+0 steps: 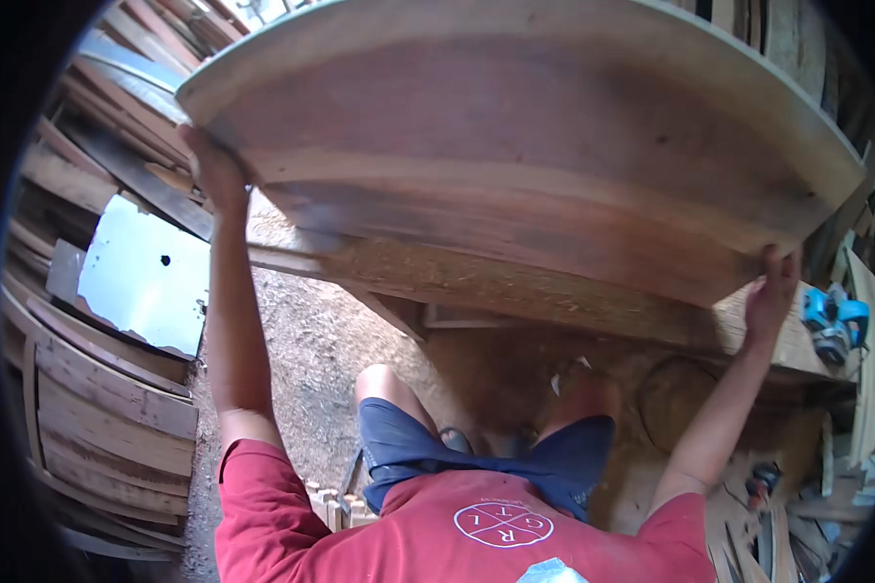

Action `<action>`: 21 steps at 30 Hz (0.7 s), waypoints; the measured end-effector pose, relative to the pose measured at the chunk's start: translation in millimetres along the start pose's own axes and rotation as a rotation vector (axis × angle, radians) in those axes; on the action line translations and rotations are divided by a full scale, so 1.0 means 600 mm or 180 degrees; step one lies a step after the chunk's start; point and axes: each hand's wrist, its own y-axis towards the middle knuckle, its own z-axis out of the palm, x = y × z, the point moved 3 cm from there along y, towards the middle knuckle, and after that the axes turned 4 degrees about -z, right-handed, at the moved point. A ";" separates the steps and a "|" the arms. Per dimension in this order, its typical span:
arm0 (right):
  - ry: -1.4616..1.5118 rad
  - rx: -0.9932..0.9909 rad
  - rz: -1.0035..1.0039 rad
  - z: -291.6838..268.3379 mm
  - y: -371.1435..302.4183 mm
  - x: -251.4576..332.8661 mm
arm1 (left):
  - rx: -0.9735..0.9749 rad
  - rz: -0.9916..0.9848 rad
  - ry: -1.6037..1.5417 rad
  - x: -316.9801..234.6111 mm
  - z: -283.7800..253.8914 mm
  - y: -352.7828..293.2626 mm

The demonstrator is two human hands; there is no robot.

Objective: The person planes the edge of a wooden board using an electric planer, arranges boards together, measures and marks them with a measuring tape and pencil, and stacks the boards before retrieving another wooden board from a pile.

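Note:
A wide wooden panel [515, 136], reddish brown with paler bands, spans the upper half of the head view, tilted up above the workbench [437, 277]. My left hand [214, 167] grips its left edge, the fingers partly hidden by the board. At the lower right corner my right hand [774, 287] is closed on the panel's edge, fingertips against its face. Both arms are stretched out wide. A blue power tool [834, 324] rests on the bench just right of my right hand.
Wooden boards [117, 428] are stacked along the left, with a white sheet [146, 274] leaning near them. Sawdust covers the floor [301, 340]. Another small power tool [763, 481] lies low on the right among wood scraps. More planks [797, 44] stand behind the panel.

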 end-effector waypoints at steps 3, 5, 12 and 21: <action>0.0522 -0.0406 -0.0009 0.045 -0.004 0.021 | 0.0107 0.0446 0.0294 0.052 -0.034 -0.005; 0.0186 -0.0634 -0.0201 0.039 -0.005 0.047 | 0.0045 0.0256 0.0459 0.069 -0.023 -0.022; 0.0061 -0.0284 -0.0800 0.064 -0.031 0.069 | 0.0281 0.0624 0.0324 0.083 -0.046 -0.018; 0.0610 -0.0733 -0.0313 0.056 -0.037 0.043 | 0.0279 0.0826 0.0432 0.080 -0.037 -0.023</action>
